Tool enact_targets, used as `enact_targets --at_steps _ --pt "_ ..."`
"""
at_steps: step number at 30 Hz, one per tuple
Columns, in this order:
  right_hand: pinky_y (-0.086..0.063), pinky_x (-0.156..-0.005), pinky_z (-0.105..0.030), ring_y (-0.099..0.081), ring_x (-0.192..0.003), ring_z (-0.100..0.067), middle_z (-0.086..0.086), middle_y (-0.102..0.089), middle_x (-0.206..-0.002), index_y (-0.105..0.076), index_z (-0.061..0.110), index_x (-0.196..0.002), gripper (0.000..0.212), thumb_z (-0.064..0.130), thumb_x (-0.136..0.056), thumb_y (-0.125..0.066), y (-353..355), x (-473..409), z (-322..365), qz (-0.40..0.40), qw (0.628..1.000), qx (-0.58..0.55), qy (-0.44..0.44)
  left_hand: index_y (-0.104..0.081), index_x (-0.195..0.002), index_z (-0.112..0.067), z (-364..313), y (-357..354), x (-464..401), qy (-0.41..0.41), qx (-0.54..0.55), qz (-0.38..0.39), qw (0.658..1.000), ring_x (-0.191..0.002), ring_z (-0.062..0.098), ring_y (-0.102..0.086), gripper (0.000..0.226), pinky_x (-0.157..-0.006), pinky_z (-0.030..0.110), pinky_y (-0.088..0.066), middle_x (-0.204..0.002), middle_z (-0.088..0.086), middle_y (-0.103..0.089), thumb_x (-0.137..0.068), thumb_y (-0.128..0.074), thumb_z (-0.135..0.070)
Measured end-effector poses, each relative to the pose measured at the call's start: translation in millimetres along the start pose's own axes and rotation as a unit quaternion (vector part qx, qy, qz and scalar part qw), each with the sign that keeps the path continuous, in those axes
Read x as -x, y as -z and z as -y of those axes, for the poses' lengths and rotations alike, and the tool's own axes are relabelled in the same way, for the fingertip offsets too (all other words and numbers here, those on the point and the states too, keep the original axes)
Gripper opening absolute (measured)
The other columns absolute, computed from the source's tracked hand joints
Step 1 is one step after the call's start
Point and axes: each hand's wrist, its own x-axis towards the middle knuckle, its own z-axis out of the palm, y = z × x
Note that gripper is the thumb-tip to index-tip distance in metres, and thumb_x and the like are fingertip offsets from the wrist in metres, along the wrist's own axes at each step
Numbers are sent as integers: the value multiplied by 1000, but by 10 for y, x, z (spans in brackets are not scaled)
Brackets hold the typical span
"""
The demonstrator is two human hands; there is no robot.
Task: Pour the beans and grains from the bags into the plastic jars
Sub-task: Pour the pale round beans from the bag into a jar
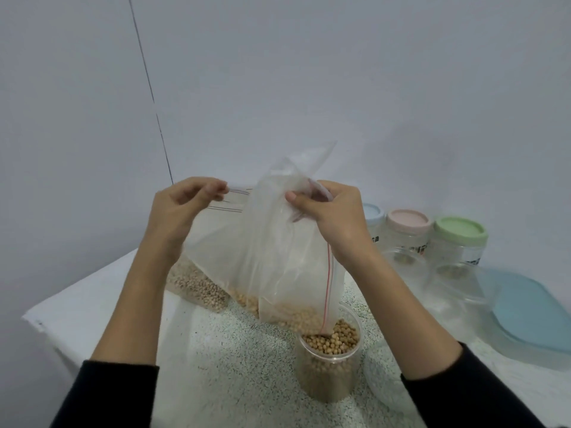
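Nothing is reading clearly: the lidded jars (408, 239) right of the gripping right hand (333, 217) are showing dark label marks too blurred to make out.

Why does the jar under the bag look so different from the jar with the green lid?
The open jar has no lid on; the green-lidded jar is capped. The open jar is nearly full of yellow beans; the green-lidded jar looks almost empty. The open jar stands near the person, right under the bag held by the left hand and right hand; the green-lidded jar stands far off to the right. Both are clear plastic.
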Motion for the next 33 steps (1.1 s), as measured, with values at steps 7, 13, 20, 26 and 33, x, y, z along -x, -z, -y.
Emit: enact_targets --at_steps 7,13,20,26,33 --pt "-55 -65 -27 -63 -60 -15 0 -67 -61 -68 7 -66 14 -2 -76 -74 57 5 37 -20 999 -46 0 -77 -87 -35 499 323 312 102 -47 88 990 -88 -3 -66 44 -75 11 -49 -93 -16 -73 -61 -70 -70" --pt "-53 -58 -22 -58 -56 -13 -7 -60 -62 -64 4 -66 15 -5 -77 -71 96 22 95 -35 997 -67 -13 -49 -91 5 902 214 519 240 97 116 959 -85 26 -68 102 -88 38 -54 -88 18 -65 -31 -86 -69" --pt "-53 -61 -21 -62 -53 -10 0 -63 -60 -64 6 -68 14 1 -80 -70 182 55 111 -20 998 -47 -31 -78 -73 -8 947 -326 628 280 330 55 900 -75 13 -71 63 -65 25 -58 -80 6 -74 -24 -98 -42" --pt "-48 -70 -30 -71 -73 -22 0 -72 -76 -71 11 -82 19 0 -79 -55 385 97 89 32 998 -18 -55 -77 -68 -8 973 -399 568 273 363 11 891 -74 13 -72 60 -72 28 -60 -75 4 -74 -22 -98 -40" --pt "-54 -55 -23 -71 -67 -20 -6 -75 -78 -66 3 -89 19 -3 -91 -48 488 147 95 -17 993 -94 -63 -77 -64 -9 939 -394 539 252 413 -11 875 -73 16 -73 14 -66 26 -59 -75 6 -74 -66 -74 -22"
